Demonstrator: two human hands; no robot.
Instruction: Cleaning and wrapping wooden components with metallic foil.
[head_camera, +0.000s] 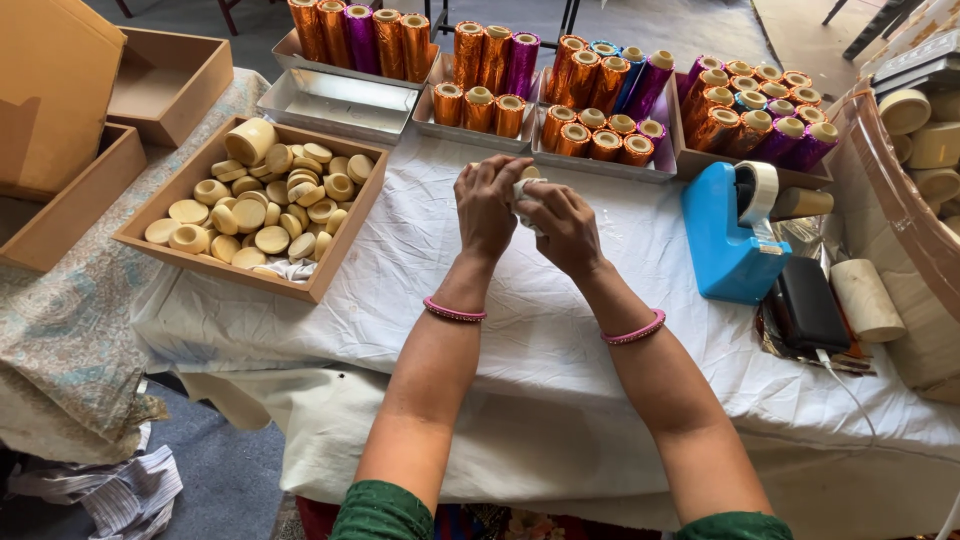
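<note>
Fingers (497, 196) of the left hand (487, 208) and right hand (563, 226) are clamped together on a small white-wrapped roll (523, 192) above the bench (520, 330), probably light, crinkly, best gripped at its ends.

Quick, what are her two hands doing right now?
Left hand: fingers closed around a small white bundle.
Right hand: fingers closed on the same white bundle, pressed against the left hand.
</note>
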